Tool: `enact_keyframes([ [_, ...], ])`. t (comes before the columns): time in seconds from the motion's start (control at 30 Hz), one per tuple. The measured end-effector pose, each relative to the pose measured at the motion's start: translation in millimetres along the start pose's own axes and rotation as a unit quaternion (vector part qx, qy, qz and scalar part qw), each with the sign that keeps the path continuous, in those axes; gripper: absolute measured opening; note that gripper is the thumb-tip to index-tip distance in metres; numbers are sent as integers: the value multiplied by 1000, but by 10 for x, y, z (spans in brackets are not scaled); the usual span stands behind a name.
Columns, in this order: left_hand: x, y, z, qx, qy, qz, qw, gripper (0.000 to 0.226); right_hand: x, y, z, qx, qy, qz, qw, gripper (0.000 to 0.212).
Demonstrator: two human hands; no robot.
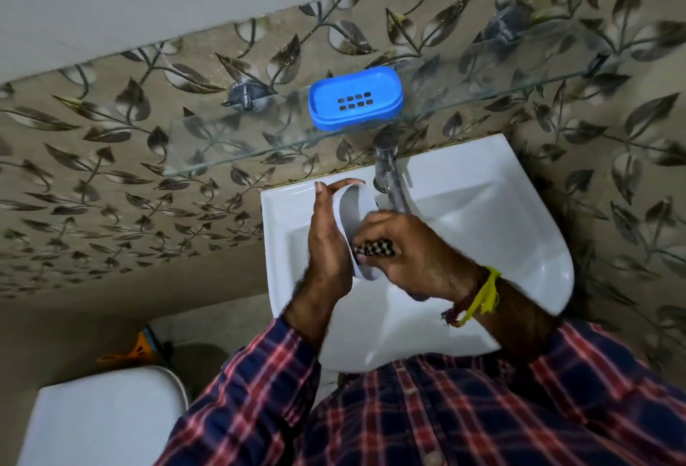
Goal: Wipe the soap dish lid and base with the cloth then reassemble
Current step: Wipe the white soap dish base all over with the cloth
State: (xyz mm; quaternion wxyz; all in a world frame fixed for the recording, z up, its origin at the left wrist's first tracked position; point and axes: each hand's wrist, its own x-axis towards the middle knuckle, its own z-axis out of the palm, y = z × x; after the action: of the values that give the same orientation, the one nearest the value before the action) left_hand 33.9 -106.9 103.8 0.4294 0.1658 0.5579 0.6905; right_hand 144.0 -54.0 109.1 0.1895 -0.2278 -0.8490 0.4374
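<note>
My left hand (328,239) grips a white oval soap dish lid (350,211) on edge over the sink, its hollow side facing right. My right hand (408,257) is closed on a black-and-white checked cloth (375,248) pressed into the lid's hollow; most of the cloth is hidden in my fist. The blue soap dish base (355,98), with drain slots in its floor, stands alone on the glass shelf (230,146) above the sink.
A white wash basin (501,213) lies under my hands, with a chrome tap (389,176) just right of the lid. Leaf-patterned tiles cover the wall. A white toilet lid (100,417) sits at lower left, an orange item (141,348) behind it.
</note>
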Motion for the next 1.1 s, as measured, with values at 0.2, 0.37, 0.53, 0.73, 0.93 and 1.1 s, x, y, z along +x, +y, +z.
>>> enact_keyframes([
  [0.2, -10, -63, 37, 4, 10, -35, 999, 52, 75, -55, 4, 78, 63, 31, 994, 9],
  [0.37, 11, 15, 27, 17, 10, -86, 996, 54, -27, 20, -23, 37, -24, 72, 996, 8],
  [0.53, 34, 59, -13, 49, -7, -97, 994, 62, -34, 34, 13, 27, -64, 33, 997, 2],
  [0.73, 102, 93, 21, 57, 14, -146, 988, 75, -127, 54, 98, -7, -16, 46, 999, 22],
  [0.93, 17, 16, -137, 186, -53, 104, 976, 56, -41, -36, -54, 335, 118, 227, 907, 14],
  [1.1, -104, -331, -77, 229, -88, 223, 943, 62, -12, -154, -127, 524, 54, 265, 808, 13],
])
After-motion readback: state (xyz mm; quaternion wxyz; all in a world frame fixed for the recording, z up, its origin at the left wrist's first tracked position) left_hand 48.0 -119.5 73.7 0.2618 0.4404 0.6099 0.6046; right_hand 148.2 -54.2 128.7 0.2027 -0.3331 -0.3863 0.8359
